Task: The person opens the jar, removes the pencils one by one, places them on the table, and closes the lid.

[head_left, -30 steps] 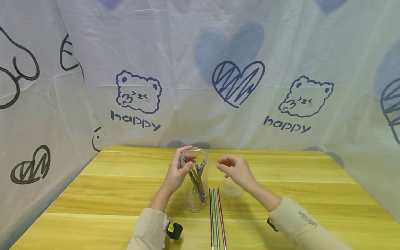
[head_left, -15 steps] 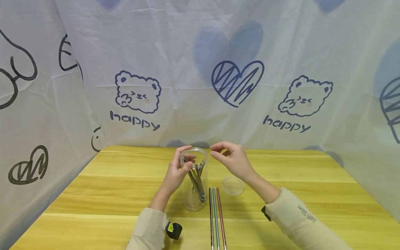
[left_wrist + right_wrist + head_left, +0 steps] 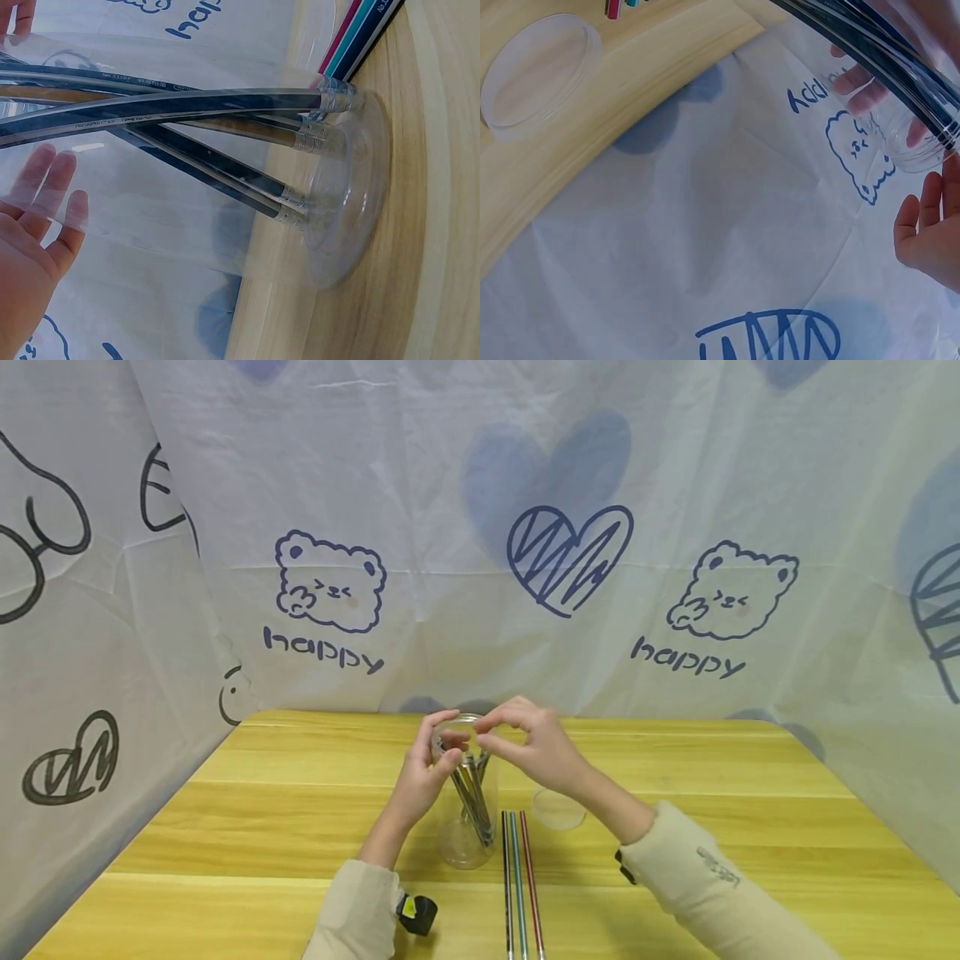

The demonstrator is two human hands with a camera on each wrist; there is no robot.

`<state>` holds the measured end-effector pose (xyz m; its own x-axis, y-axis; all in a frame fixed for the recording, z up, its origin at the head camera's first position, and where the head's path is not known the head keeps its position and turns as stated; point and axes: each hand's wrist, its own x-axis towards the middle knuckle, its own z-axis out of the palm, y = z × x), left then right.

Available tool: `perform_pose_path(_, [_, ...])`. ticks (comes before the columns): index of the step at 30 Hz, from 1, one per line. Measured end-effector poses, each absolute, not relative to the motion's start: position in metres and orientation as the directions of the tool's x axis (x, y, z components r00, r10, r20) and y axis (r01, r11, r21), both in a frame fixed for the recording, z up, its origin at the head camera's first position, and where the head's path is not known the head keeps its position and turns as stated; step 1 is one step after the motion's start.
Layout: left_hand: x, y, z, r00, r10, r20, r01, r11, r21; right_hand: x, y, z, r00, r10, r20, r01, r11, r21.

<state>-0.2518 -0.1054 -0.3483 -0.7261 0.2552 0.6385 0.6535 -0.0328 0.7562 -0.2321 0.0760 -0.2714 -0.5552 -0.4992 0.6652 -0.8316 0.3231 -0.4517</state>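
The right hand (image 3: pixel 542 747) has just reached the mouth of the jar (image 3: pixel 459 853), fingertips slightly apart, any hold unclear, so the pencils (image 3: pixel 475 797) leaning inside seem within reach; the left hand (image 3: pixel 422 775) curls round the jar.

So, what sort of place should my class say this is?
Probably an indoor work booth: a wood-grain table, a printed cloth hanging behind and beside it, and a clear jar of pencils on top.

Beside the curved left hand (image 3: pixel 422 774), the right hand (image 3: pixel 538 742) arches, thumb and fingers slightly parted.
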Motion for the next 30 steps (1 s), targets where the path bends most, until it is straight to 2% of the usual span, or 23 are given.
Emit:
perform_pose_path(14, [-0.2520, -0.1057, -0.3496, -0.687, 0.262, 0.678, 0.688, -0.067, 0.723, -0.2310, 0.0722, -0.2725, -0.446, -0.669, 0.594, -0.894, 0.308, -0.325])
perform_pose_path(18, [-0.2517, -0.1055, -0.3493, -0.690, 0.267, 0.672, 0.684, -0.063, 0.727, -0.2297, 0.0724, -0.2704, -0.432, -0.708, 0.559, -0.901, 0.326, -0.285])
perform_pose_path(24, [-0.2510, -0.1051, -0.3479, -0.703, 0.272, 0.657, 0.672, -0.049, 0.739, -0.2282, 0.0719, -0.2681, -0.378, -0.751, 0.541, -0.925, 0.329, -0.190])
perform_pose_path(30, [-0.2510, -0.1048, -0.3472, -0.701, 0.264, 0.663, 0.676, -0.053, 0.735, -0.2267, 0.0702, -0.2677, -0.412, -0.743, 0.527, -0.910, 0.364, -0.199])
